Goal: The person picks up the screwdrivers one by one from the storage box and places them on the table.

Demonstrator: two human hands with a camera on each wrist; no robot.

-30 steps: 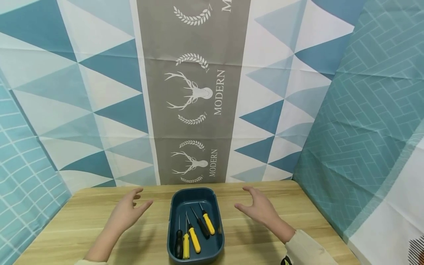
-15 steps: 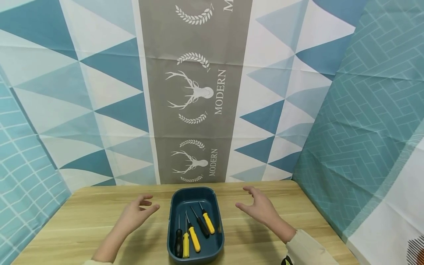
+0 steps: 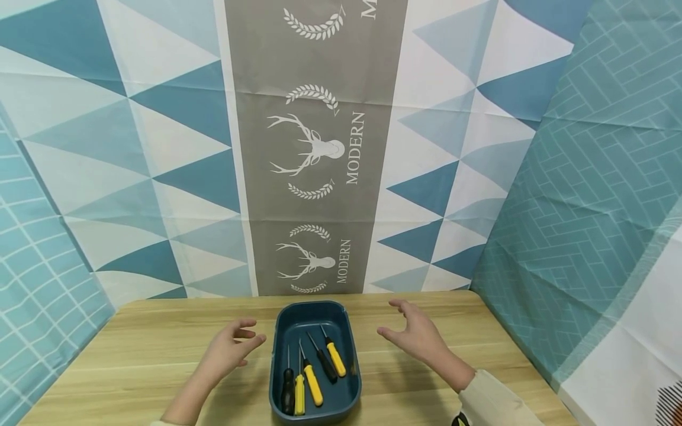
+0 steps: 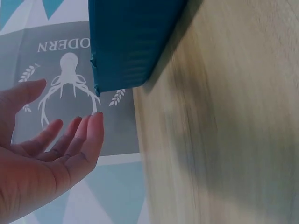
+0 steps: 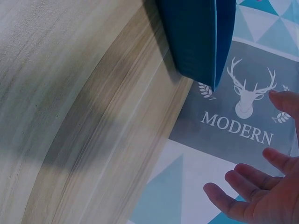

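A dark blue rectangular bin (image 3: pixel 341 408) stands on the wooden table, holding several screwdrivers. Black-handled ones (image 3: pixel 288 391) and yellow-handled ones (image 3: pixel 312 386) lie in it, blades toward the far end. To the bin's left my left hand (image 3: pixel 228 350) hovers, fingers relaxed and slightly bent, thumb side toward the bin wall, holding nothing. On the other side my right hand (image 3: pixel 418 336) is held in the air, thumb and fingers spread apart, also with nothing in it. Both wrist views show the bin's outer wall (image 4: pixel 126 46) a short way off from the fingers.
The wooden table (image 3: pixel 144 355) meets a patterned cloth backdrop (image 3: pixel 314 177) with triangles and deer heads at its far edge. Blue-green cloths (image 3: pixel 591 225) hang at the sides.
My left hand has moved right and slightly nearer to me, closer to the bin. The right hand stays nearly in place; the bin and screwdrivers have not moved.
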